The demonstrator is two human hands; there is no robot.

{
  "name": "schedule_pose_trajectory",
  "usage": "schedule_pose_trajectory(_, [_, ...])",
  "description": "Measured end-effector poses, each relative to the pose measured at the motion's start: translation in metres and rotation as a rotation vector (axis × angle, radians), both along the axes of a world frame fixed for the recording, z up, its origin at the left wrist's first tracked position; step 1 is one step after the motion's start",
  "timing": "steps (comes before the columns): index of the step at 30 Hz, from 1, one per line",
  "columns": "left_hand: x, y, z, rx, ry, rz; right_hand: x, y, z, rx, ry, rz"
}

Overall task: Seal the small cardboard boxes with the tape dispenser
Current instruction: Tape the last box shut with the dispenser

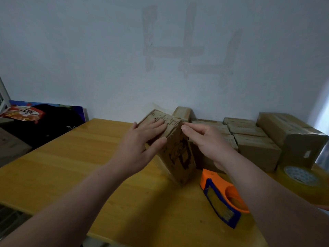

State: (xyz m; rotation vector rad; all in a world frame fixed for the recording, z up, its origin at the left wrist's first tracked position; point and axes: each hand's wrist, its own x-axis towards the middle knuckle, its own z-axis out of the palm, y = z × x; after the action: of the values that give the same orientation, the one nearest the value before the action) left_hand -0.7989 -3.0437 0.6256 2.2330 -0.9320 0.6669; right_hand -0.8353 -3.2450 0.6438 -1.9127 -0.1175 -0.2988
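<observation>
A small printed cardboard box (pixel 179 155) stands on end, tilted, in the middle of the yellow wooden table (pixel 71 166). My left hand (pixel 140 143) lies flat on its upper face, fingers straight, thumb against the front edge. My right hand (pixel 208 141) reaches in from the right with straight fingers, the fingertips touching the box's top right edge. The orange and blue tape dispenser (pixel 222 196) lies on the table just below my right forearm; neither hand holds it.
Several brown cardboard boxes (pixel 252 145) are stacked along the wall at the right, a larger one (pixel 292 136) beyond them. A roll of tape (pixel 300 177) sits at the right edge. A snack packet (pixel 23 114) and dark board lie at the left.
</observation>
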Motion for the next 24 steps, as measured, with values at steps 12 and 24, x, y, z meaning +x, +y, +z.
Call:
schedule_pose_trajectory(12, [0.007,0.006,0.010,-0.085,-0.070,-0.115,0.006,0.005,0.008,-0.026,-0.048,-0.011])
schedule_pose_trajectory(24, [-0.005,0.010,0.011,-0.044,-0.061,-0.147,-0.028,0.003,-0.021,-0.754,-0.639,-0.280])
